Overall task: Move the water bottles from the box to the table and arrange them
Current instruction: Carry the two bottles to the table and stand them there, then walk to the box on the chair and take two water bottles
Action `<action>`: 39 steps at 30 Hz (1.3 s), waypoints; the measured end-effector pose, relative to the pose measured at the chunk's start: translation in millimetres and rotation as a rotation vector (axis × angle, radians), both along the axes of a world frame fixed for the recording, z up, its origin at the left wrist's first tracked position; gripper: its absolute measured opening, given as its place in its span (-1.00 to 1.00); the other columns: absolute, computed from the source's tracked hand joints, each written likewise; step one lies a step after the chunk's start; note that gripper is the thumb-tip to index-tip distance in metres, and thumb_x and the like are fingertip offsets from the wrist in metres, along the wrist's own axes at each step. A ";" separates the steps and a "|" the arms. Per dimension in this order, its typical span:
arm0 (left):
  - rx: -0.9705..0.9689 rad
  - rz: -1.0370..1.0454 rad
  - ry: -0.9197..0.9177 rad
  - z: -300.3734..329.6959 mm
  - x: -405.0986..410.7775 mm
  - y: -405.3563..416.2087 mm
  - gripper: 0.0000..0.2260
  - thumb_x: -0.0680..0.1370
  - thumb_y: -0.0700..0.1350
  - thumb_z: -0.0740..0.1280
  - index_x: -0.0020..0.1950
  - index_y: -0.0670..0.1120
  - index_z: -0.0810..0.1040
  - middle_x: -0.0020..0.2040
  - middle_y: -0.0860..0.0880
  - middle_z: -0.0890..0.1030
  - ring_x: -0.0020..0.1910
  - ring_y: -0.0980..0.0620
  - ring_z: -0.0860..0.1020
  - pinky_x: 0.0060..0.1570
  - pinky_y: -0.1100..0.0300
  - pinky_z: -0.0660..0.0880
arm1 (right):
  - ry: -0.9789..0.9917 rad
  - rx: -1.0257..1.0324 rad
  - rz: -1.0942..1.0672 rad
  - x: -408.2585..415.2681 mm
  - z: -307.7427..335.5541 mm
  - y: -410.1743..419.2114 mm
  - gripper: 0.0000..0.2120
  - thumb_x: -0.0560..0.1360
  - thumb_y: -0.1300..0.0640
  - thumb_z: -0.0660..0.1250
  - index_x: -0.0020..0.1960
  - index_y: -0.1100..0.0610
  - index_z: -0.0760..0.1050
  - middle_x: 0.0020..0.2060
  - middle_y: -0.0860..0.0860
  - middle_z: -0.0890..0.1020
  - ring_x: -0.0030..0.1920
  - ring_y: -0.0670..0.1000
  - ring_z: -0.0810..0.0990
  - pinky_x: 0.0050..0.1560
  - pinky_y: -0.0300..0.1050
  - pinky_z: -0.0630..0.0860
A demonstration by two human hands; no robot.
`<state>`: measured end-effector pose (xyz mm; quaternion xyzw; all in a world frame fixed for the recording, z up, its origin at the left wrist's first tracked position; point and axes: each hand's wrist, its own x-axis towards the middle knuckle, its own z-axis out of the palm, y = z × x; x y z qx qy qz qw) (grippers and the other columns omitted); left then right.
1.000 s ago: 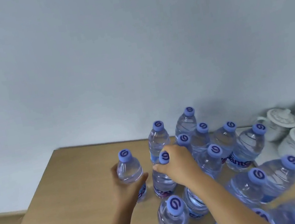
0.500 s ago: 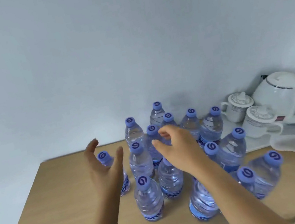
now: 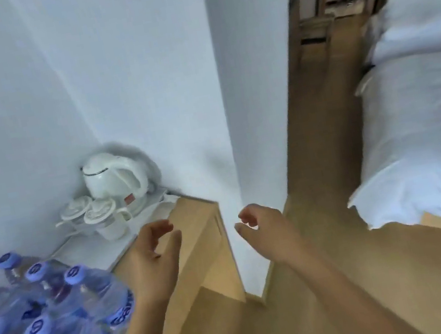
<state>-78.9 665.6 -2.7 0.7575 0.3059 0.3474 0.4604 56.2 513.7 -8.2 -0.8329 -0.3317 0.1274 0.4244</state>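
Both your left hand (image 3: pixel 152 255) and right hand (image 3: pixel 265 226) hang loose-fingered and hold nothing, off to the right of the bottles (image 3: pixel 49 323) (probably heading for more).

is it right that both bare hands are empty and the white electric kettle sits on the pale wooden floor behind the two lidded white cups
Not quite. The head view shows the white electric kettle on the pale wooden table, not the floor. The left hand and right hand are empty, and the two lidded white cups stand before the kettle.

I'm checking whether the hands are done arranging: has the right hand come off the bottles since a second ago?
Yes. The right hand held a cap then; now it hangs empty, off the table edge, away from the bottles.
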 end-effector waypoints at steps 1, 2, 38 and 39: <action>-0.005 -0.085 0.032 -4.3 24.6 -16.3 -0.83 0.49 -0.16 0.39 -0.04 0.12 0.53 -0.02 0.13 0.61 0.05 0.07 0.55 0.08 0.13 0.46 | -0.007 -0.028 -0.056 14.1 -4.9 -25.0 -0.72 0.54 0.01 0.24 0.19 0.11 0.48 0.07 -0.07 0.56 0.03 -0.10 0.49 -0.06 -0.29 0.31; 0.007 -0.152 0.060 -6.4 44.0 -30.4 -0.82 0.50 -0.16 0.39 -0.02 0.13 0.53 -0.02 0.17 0.60 0.06 0.11 0.54 0.03 0.20 0.44 | -0.002 -0.055 -0.101 25.4 -9.8 -44.4 -0.69 0.54 -0.01 0.23 0.22 0.10 0.46 0.11 -0.07 0.55 0.06 -0.10 0.49 -0.05 -0.28 0.31; 0.542 -0.837 0.498 -39.0 757.7 -121.1 -0.64 0.55 0.06 0.29 0.31 0.02 0.44 0.33 0.07 0.46 0.29 0.05 0.44 0.17 0.21 0.42 | -0.012 -0.482 -0.626 606.1 -56.8 -155.0 -0.59 0.57 -0.05 0.14 0.37 0.06 0.31 0.27 -0.03 0.46 0.25 0.00 0.43 0.26 -0.10 0.37; 0.554 -0.832 0.494 -39.9 782.4 -124.2 -0.64 0.55 0.06 0.29 0.32 0.01 0.43 0.33 0.07 0.46 0.29 0.05 0.43 0.19 0.20 0.41 | -0.014 -0.486 -0.619 632.3 -58.9 -157.1 -0.59 0.57 -0.05 0.14 0.37 0.06 0.31 0.28 -0.03 0.45 0.26 0.00 0.43 0.26 -0.10 0.37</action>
